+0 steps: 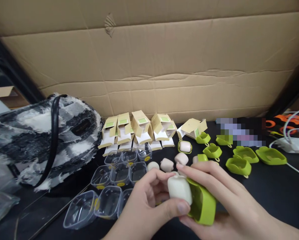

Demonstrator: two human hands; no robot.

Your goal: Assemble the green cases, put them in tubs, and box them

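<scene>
My left hand pinches a white rounded block, smooth like a small case, between thumb and fingers. My right hand grips a green soft-looking cover from its right side. The block's right edge sits against the cover's opening; how far it reaches inside is hidden. Just beyond my fingers lie a pale pink rounded block and another pink block. Farther back, a pink block rests inside a green cover. Several loose green covers, among them a wide one, are spread to the right.
Clear plastic tubs stand in rows left of my hands. Opened cardboard boxes line the back, against a large cardboard sheet. A black-and-white shaggy bag is at left. White cables and a white power strip lie at right.
</scene>
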